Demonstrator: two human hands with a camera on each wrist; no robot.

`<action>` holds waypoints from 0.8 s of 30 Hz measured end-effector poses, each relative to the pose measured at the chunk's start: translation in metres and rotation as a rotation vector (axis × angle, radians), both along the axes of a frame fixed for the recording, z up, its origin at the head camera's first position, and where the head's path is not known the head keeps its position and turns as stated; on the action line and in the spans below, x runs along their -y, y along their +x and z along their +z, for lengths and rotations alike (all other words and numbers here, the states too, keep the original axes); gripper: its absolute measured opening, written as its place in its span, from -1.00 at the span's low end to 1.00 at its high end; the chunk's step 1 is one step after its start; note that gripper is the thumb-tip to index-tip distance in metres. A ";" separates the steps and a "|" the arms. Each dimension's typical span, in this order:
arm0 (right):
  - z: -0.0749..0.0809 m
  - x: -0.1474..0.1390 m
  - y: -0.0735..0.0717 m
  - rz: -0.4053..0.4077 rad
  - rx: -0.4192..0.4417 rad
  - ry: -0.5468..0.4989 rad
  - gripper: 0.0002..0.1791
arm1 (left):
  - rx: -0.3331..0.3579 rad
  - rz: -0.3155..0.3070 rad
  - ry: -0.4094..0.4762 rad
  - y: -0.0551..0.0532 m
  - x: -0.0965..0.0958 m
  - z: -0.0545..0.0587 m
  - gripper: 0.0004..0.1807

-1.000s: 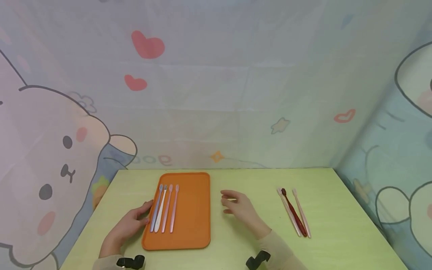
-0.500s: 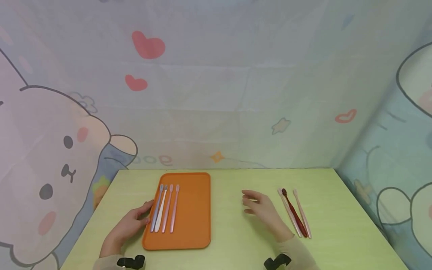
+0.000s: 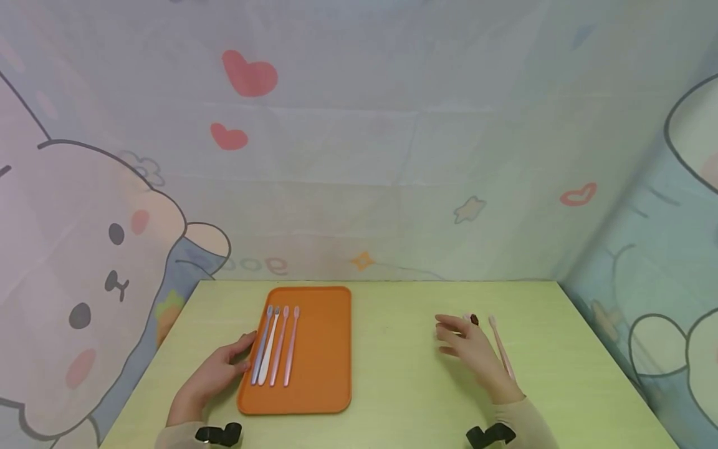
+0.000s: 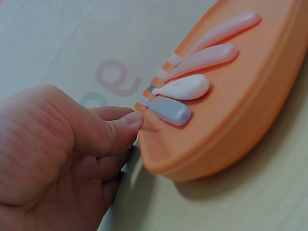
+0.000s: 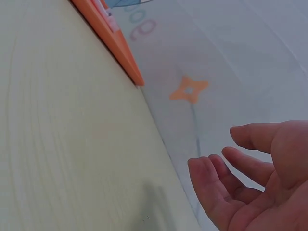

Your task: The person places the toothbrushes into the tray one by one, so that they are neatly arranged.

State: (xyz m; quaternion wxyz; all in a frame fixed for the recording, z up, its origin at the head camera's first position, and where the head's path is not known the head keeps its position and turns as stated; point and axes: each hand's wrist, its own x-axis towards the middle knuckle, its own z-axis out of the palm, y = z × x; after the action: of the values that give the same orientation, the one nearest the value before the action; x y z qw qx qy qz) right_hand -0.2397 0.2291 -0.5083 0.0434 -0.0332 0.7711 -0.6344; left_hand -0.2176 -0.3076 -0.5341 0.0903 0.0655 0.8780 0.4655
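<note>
My left hand pinches the left rim of an orange tray, thumb on top of the edge in the left wrist view. In the tray's left half a blue toothbrush, a white toothbrush and two pink toothbrushes lie side by side, bristle ends away from me. Over the table at right hovers my right hand, fingers loosely bent, holding nothing. It hides most of a dark red toothbrush and a pale pink one beside it. Another pale pink toothbrush shows past the hand.
The light green table ends at the back against a printed cloth with hearts and cartoon animals. A black strap mount sits on each wrist.
My right hand has moved rightward from beside the tray to over the toothbrushes on the table, covering part of them. The left hand stays on the tray.
</note>
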 end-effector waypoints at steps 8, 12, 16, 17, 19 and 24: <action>0.006 -0.035 0.004 -0.010 0.017 0.048 -0.40 | -0.018 -0.003 -0.010 -0.001 0.000 -0.001 -0.26; 0.009 -0.049 0.004 -0.008 0.018 0.085 -0.36 | -0.015 -0.007 -0.014 -0.002 0.001 -0.001 -0.26; 0.011 -0.060 0.003 -0.002 0.041 0.100 -0.35 | -0.014 -0.010 -0.026 -0.003 0.001 -0.001 -0.26; 0.011 -0.063 0.002 -0.005 0.050 0.110 -0.35 | -0.013 -0.005 -0.024 -0.003 0.001 -0.001 -0.26; 0.011 -0.069 0.003 -0.006 0.059 0.144 -0.34 | -0.010 -0.005 -0.020 -0.003 0.001 -0.001 -0.27; 0.009 -0.088 0.004 0.011 0.036 0.226 -0.33 | -0.010 -0.007 -0.018 -0.001 0.001 0.000 -0.27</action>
State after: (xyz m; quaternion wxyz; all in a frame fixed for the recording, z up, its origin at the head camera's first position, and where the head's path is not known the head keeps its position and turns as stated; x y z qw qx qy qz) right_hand -0.2356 0.3172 -0.4989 0.0640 -0.0208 0.8366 -0.5437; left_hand -0.2185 -0.3087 -0.5336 0.0880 0.0703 0.8823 0.4570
